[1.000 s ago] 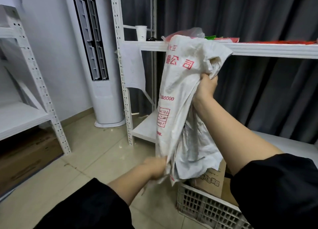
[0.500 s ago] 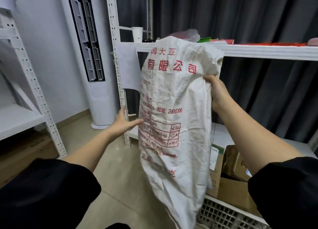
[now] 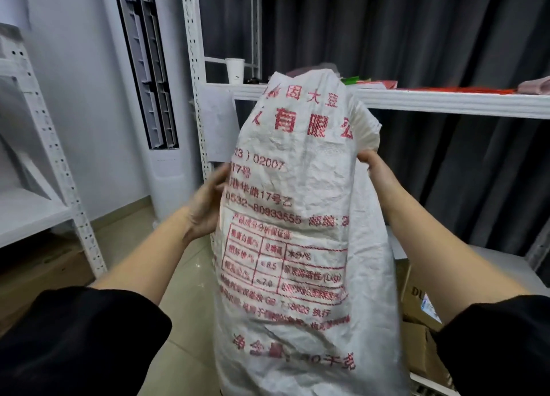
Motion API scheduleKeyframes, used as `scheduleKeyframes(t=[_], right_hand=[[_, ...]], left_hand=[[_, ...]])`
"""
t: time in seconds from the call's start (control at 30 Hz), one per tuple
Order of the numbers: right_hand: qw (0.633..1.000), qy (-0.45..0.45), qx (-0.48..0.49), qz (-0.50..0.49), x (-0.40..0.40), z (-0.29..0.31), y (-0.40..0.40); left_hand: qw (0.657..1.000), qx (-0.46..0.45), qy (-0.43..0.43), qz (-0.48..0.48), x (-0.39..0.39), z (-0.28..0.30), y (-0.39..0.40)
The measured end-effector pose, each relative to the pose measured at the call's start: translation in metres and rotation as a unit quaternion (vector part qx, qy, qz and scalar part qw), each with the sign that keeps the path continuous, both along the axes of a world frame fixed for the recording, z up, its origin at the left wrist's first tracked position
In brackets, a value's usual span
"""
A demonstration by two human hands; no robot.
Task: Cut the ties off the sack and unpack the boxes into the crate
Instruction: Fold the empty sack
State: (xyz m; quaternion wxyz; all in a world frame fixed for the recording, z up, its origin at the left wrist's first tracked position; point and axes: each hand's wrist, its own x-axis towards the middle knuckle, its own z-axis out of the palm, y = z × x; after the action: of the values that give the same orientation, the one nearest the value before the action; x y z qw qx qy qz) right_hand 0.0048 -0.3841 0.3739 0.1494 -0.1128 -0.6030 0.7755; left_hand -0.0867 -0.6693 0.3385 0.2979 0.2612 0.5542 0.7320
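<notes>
A white woven sack (image 3: pixel 297 223) with red printed writing hangs upright in front of me, limp and crumpled. My right hand (image 3: pixel 372 166) grips its right edge near the top. My left hand (image 3: pixel 208 205) grasps the sack's left edge at mid height, fingers partly behind the fabric. Brown cardboard boxes (image 3: pixel 419 345) lie low on the right, partly hidden by the sack and my right sleeve. A strip of the white crate (image 3: pixel 428 385) shows under them at the bottom right.
A white metal shelf unit (image 3: pixel 446 101) stands behind the sack, with a paper cup (image 3: pixel 235 70) and red items on its upper board. A tall white air conditioner (image 3: pixel 154 98) stands left of it. Another white rack (image 3: pixel 53 169) is at far left. Dark curtains hang behind.
The sack has unfolded from a bunched bundle to hang full length, closer to me. My left hand left the bottom, rose, and now holds the sack's left edge.
</notes>
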Motion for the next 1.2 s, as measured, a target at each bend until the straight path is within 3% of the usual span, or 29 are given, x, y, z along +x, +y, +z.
scheduleKeyframes(t=[0.07, 0.13, 0.2, 0.33, 0.57, 0.7, 0.77, 0.83, 0.97, 1.1, 1.2], right_hand=[[0.999, -0.007, 0.036, -0.011, 0.001, -0.003, 0.004], [0.997, 0.002, 0.072, -0.016, 0.001, -0.005, 0.003], [0.995, 0.026, 0.087, -0.026, -0.001, -0.005, 0.001], [0.987, 0.025, 0.152, -0.05, -0.002, -0.005, 0.001], [0.983, 0.062, 0.131, -0.109, -0.003, -0.006, 0.006], [0.978, 0.076, 0.129, -0.143, -0.004, -0.005, 0.004], [0.979, 0.077, 0.136, -0.133, -0.005, -0.005, 0.001], [0.982, 0.095, 0.135, -0.097, -0.006, -0.005, -0.004], [0.968, 0.161, 0.18, -0.074, -0.01, 0.001, -0.015], [0.958, 0.143, 0.196, -0.155, -0.009, 0.008, -0.005], [0.957, 0.123, 0.213, -0.153, -0.008, 0.009, 0.004]], left_hand=[[0.999, 0.019, 0.014, 0.035, -0.003, 0.021, 0.005], [0.984, -0.019, 0.142, 0.108, -0.001, 0.046, 0.016], [0.944, -0.052, 0.281, 0.164, 0.009, 0.071, 0.027], [0.903, -0.141, 0.395, 0.094, 0.017, 0.096, 0.03], [0.826, -0.233, 0.509, 0.062, 0.022, 0.092, 0.024], [0.836, -0.227, 0.498, 0.035, 0.029, 0.089, 0.027], [0.796, -0.284, 0.533, 0.046, 0.027, 0.091, 0.032], [0.751, -0.312, 0.566, 0.135, 0.02, 0.09, 0.036], [0.784, -0.257, 0.51, 0.242, 0.008, 0.084, 0.038], [0.777, -0.301, 0.508, 0.217, 0.0, 0.089, 0.009], [0.77, -0.359, 0.493, 0.188, -0.007, 0.079, -0.022]])
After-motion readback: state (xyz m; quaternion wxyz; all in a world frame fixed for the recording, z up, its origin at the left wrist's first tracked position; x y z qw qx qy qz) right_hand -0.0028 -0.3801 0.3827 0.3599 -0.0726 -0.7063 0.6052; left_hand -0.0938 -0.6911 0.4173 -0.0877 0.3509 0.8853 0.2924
